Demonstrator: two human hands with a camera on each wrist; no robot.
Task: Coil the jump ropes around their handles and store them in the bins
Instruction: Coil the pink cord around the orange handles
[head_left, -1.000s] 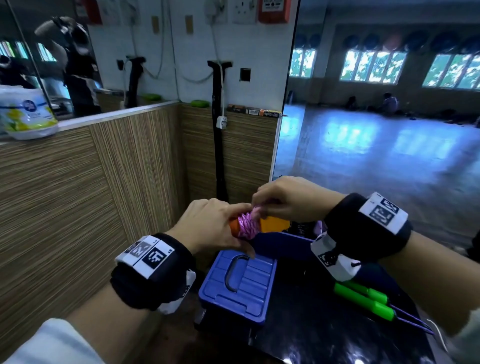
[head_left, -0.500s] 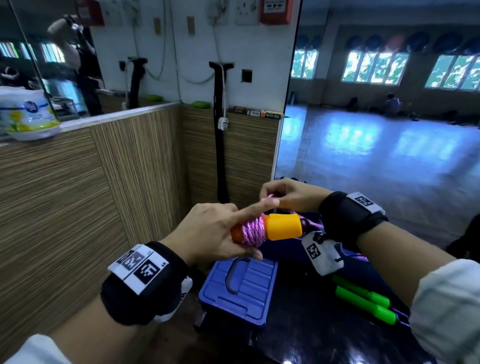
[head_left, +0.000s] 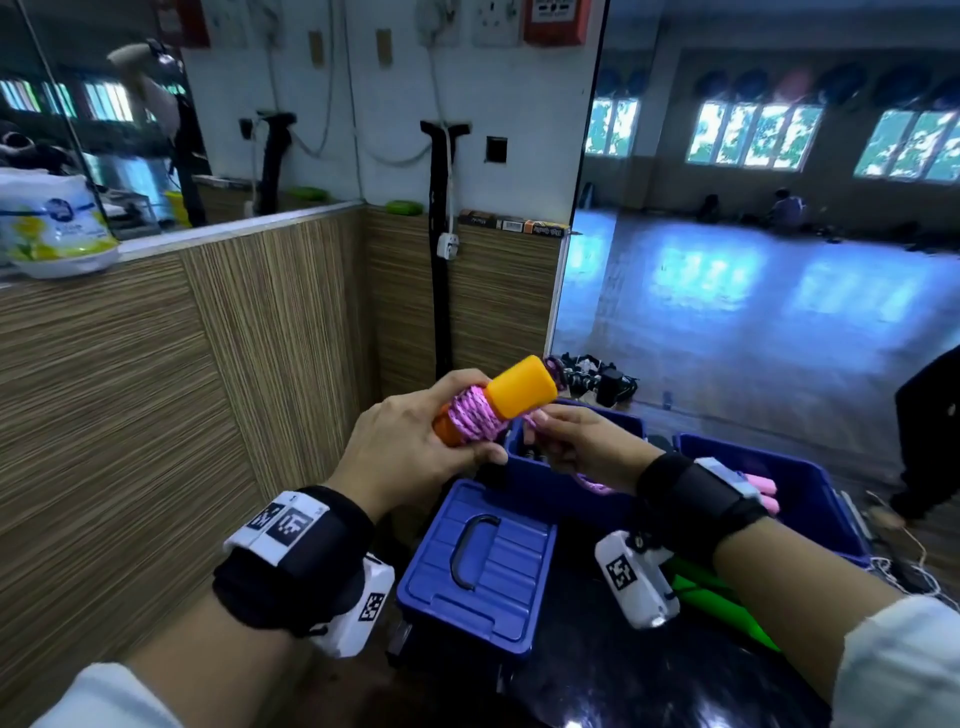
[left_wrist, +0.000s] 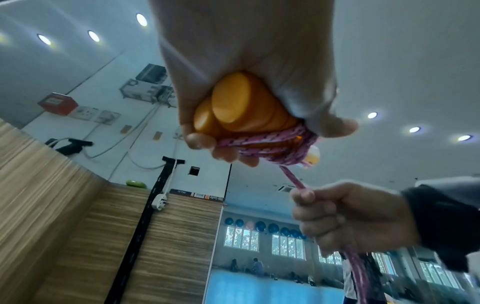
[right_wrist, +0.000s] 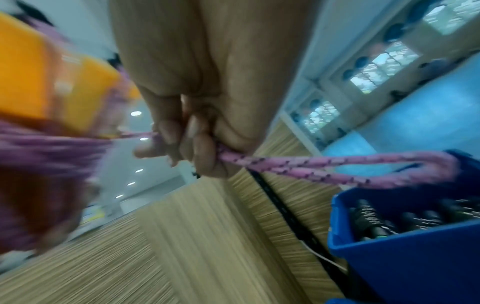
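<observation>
The step in hand is the coiling itself — not yet the storing. On the left, the left hand (head_left: 410, 447) grips the pair of orange handles (head_left: 519, 387) side by side, its fingers (left_wrist: 200, 140) curled round them and over the turns of pink rope (head_left: 472, 421) already wound about their middle. The bundle is held in the air, tilted, above the blue lid (head_left: 478, 561) with its black carrying handle and just in front of the open blue bin (head_left: 566, 488).

To the right, the right hand (head_left: 582, 447) holds the loose length of rope — its fingers (right_wrist: 200, 148) closed on it just below the handles, the strand running taut from the coil into the fist and a slack loop trailing out behind. More rope hangs below; how much is left I cannot tell.

The next move, as I judge it, calls for carrying the strand round the handles again under steady tension, the left thumb pinning each turn so none slips. Further right, green handles (head_left: 711, 597) lie on the dark surface (head_left: 597, 686), seemingly awaiting the same treatment.
</observation>
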